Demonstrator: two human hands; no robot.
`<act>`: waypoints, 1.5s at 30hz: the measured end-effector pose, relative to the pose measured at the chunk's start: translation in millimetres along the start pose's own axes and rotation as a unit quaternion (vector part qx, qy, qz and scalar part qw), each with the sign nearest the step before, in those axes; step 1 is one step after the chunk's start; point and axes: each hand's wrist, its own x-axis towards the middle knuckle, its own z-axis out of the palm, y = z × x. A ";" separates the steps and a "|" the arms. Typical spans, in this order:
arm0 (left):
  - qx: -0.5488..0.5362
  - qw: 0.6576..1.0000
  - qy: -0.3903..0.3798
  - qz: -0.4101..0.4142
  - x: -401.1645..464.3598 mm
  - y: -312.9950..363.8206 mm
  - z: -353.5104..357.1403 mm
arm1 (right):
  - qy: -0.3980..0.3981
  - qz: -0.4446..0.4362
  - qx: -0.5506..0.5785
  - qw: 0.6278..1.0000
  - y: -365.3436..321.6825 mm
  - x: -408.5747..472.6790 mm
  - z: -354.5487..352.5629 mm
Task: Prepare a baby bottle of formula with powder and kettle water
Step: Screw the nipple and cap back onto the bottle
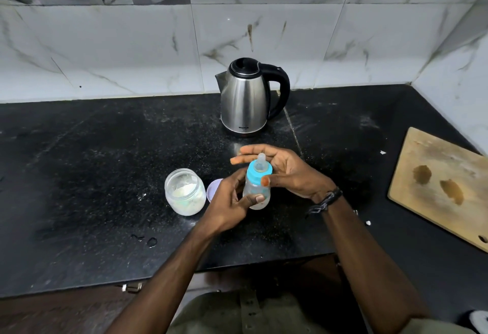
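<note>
A small clear baby bottle [257,193] with a blue collar and a clear teat stands on the black counter [92,175]. My left hand [229,201] grips its body, thumb across the front. My right hand [287,172] is at the blue collar, thumb on its front, fingers stretched straight behind the teat. Left of the bottle stands an open glass jar [184,192] holding white powder. Its pale lilac lid [213,188] lies between jar and bottle, partly hidden by my left hand. A steel kettle [245,101] with a black handle stands behind, lid down.
A wooden cutting board [438,188] lies on the counter at the right. Marble-look tiled walls close off the back and the right corner. A few water drops [151,241] sit near the front edge. Powder dust speckles the counter.
</note>
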 end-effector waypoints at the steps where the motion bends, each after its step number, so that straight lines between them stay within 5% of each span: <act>1: -0.003 1.000 0.001 -0.002 0.1 -0.2 0.1 | -0.002 0.000 0.005 1.000 -0.7 -0.2 -1.2; 9: 0.011 0.998 0.061 0.028 7.1 -0.2 -6.5 | 0.143 -0.047 -0.028 0.988 10.7 16.4 19.4; 18: 0.068 0.984 0.150 0.074 15.9 -9.7 -5.9 | 0.314 -0.110 -0.165 0.929 28.4 39.7 49.7; 30: 0.007 0.996 0.083 0.042 19.1 -2.7 -15.5 | 0.106 -0.015 -0.029 0.994 4.0 33.3 7.2; 45: 0.048 0.983 0.165 0.065 20.6 -15.1 -4.2 | 0.295 -0.099 -0.171 0.935 29.1 39.9 35.9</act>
